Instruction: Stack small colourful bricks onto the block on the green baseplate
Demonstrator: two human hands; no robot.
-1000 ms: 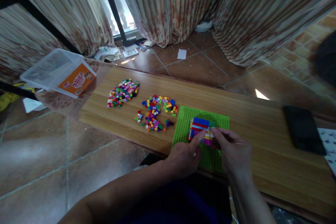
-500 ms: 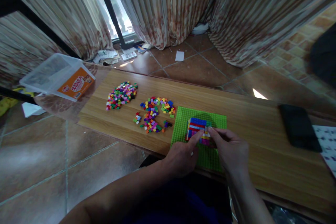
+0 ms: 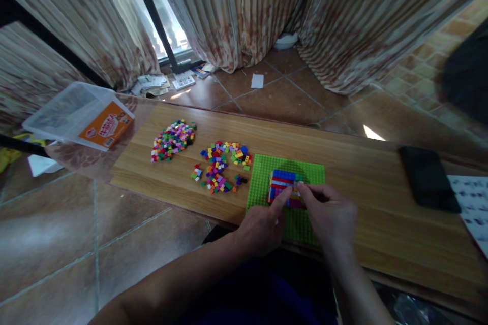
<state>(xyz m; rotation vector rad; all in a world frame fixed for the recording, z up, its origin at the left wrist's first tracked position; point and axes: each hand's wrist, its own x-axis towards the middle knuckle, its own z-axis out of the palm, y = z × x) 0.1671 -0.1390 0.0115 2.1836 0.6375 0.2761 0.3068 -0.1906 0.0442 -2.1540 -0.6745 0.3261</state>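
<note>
A block of stacked toy bricks (image 3: 284,176) in blue, red, white and other colours stands on a green studded baseplate (image 3: 261,167). My left hand (image 3: 261,226) reaches in from its near left side, the index finger stretched onto the block's top and the other fingers curled under. Something small and whitish shows by those curled fingers, too small to name. At the block's right part, my right hand (image 3: 330,210) has thumb and index finger pinched together on a small pale brick against the top. My fingers hide part of the block's right and near sides.
Loose bricks lie left of the baseplate in a nearer pile (image 3: 218,165) and a farther pile (image 3: 173,140). A clear plastic bin (image 3: 68,111) with an orange label stands at the table's left end. On the right are a dark phone-like slab (image 3: 429,177) and a printed sheet (image 3: 470,198).
The whole view has shifted slightly. Both hands stay at the brick block, with the left index finger and the right pinch in nearly the same places on it.
</note>
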